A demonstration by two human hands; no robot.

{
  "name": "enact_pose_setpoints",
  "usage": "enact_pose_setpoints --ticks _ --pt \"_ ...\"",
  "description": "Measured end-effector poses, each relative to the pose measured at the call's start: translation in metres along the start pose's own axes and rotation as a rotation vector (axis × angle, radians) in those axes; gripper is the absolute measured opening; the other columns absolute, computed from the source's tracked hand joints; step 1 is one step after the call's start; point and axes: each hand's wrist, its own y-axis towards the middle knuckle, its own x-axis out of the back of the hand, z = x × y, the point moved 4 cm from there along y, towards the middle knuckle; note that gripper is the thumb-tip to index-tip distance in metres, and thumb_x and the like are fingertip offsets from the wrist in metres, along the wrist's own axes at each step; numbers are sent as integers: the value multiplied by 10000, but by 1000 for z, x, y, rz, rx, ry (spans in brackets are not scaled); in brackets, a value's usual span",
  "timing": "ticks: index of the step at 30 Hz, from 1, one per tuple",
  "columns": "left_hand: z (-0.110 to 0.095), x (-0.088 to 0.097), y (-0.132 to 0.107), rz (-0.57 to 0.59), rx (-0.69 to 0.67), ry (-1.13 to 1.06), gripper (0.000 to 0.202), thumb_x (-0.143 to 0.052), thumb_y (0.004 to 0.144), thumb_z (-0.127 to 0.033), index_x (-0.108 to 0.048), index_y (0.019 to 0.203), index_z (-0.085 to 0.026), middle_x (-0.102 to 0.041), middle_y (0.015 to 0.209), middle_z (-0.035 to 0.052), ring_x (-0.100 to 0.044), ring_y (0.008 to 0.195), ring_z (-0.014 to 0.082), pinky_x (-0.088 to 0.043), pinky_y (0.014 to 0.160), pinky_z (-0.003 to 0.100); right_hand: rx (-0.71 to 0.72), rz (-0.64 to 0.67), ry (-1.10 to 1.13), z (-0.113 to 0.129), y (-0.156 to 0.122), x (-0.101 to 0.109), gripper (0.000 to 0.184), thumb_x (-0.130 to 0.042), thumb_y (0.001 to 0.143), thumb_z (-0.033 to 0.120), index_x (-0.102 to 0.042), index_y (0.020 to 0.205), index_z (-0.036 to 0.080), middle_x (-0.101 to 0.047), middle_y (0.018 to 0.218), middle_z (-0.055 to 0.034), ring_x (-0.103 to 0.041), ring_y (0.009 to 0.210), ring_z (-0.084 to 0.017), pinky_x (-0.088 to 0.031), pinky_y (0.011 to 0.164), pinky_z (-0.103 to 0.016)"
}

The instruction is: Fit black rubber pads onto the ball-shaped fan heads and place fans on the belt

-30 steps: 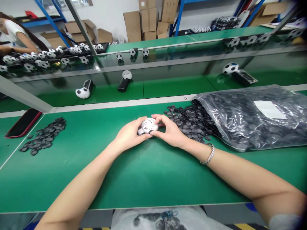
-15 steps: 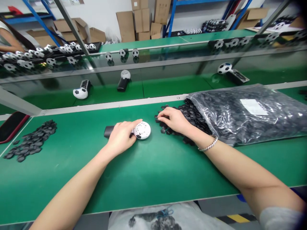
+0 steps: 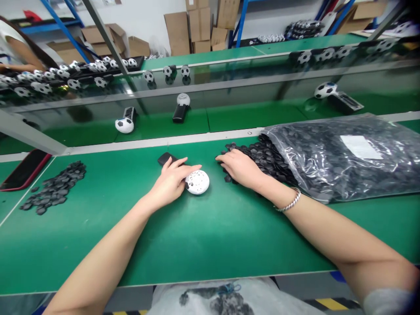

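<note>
Blue shelving (image 3: 242,24) stands before a white wall (image 3: 144,17).

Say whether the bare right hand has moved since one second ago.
Yes: the right hand has moved rightward, toward the clear plastic bag, over the small black pieces.

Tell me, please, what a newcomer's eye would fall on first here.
Probably the white ball mid-table, held near its left edge by the left hand. Next, the black heap partly under the right hand, at the mouth of the big clear bag on the right. The red-edged phone at far left also stands out.
</note>
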Motion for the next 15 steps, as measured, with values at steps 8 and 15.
enact_pose_setpoints --ticks 8,15 --pt "-10 0 -3 55 -15 -69 764 -607 685 -349 -282 1366 -230 -424 1361 46 -122 1348 308 26 1071 566 81 -31 657 50 -12 17 47 -606 817 171 -640 813 203 -588 829 -20 -537 815 -180 -431 767 -323" --pt "-10 -2 0 21 26 -100 819 -556 665 -641 -355 1331 -209 -458 1332 73 -154 1339 317 43 1062 574 26 -168 700 57 -13 4 46 -659 772 185 -621 751 198 -526 907 -32 -497 907 -201 -388 858 -381"
